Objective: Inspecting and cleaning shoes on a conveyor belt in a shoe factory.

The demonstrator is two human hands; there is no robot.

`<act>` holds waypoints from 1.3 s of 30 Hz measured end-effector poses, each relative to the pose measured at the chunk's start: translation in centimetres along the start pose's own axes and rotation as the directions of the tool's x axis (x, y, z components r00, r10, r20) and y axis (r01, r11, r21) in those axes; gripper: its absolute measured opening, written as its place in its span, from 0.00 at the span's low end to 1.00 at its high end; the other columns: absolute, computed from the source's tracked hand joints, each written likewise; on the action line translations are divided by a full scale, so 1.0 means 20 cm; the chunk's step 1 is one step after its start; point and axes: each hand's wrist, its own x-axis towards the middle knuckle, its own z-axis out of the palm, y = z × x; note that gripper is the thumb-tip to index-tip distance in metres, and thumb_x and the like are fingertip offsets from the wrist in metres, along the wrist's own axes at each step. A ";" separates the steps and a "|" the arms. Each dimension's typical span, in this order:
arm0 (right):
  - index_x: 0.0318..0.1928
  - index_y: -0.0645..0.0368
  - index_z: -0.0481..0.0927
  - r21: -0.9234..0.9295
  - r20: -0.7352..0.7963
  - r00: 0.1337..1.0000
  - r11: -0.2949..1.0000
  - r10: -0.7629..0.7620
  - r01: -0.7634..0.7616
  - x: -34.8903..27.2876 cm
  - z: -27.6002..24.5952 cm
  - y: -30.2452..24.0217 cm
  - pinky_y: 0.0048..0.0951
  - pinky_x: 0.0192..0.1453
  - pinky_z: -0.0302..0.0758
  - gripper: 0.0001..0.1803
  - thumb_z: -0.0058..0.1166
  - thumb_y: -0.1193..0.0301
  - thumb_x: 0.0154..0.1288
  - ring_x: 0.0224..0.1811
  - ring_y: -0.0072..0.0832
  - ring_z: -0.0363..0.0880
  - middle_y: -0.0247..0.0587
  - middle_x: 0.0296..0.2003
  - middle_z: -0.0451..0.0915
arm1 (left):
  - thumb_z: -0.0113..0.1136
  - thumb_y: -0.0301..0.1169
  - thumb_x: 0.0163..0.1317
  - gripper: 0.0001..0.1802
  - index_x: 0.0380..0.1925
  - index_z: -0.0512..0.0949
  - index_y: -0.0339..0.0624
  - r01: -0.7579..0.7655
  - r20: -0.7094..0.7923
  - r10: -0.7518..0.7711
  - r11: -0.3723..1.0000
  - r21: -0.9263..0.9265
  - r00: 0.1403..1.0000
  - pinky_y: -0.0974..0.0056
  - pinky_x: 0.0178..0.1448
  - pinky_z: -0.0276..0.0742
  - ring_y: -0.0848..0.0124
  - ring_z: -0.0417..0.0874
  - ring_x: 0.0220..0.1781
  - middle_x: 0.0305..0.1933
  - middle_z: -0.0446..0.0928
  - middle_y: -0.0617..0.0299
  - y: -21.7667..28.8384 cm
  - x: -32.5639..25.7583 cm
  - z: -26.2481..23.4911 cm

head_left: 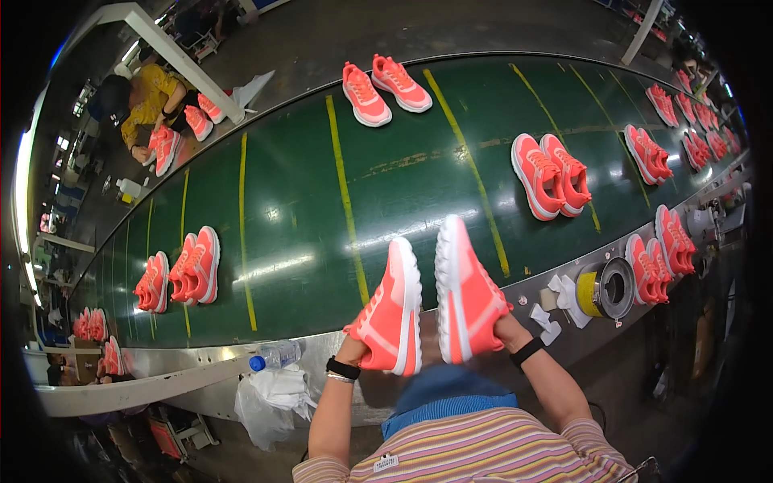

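Observation:
My left hand (351, 350) holds a coral sneaker (388, 310) by its heel end, the fingers hidden at the shoe's opening. A second coral sneaker (465, 299) is in my right hand (510, 332), gripped the same way, with those fingers also out of sight. Both shoes are tilted on their sides, toes pointing away from me and white soles facing each other across a narrow gap. They are above the near edge of the green conveyor belt (290, 209).
Pairs of matching sneakers (551, 177) stand along the belt. At the near right ledge are a yellow-banded can (605, 290) and white scraps (570, 299). A bottle (276, 355) and plastic bag (270, 402) lie at left. Across the belt, a person in yellow (153, 97) handles shoes.

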 end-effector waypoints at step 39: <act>0.34 0.54 0.77 -0.431 0.227 -0.246 -0.324 -0.942 0.842 -2.17 -1.12 -1.25 0.22 0.35 0.70 0.10 0.58 0.77 0.48 0.30 0.24 0.73 0.34 0.29 0.78 | 0.51 0.27 0.59 0.11 0.40 0.74 0.35 -0.285 0.323 0.023 0.536 0.795 0.946 0.71 0.42 0.71 0.75 0.74 0.34 0.34 0.76 0.61 -1.11 -0.10 1.48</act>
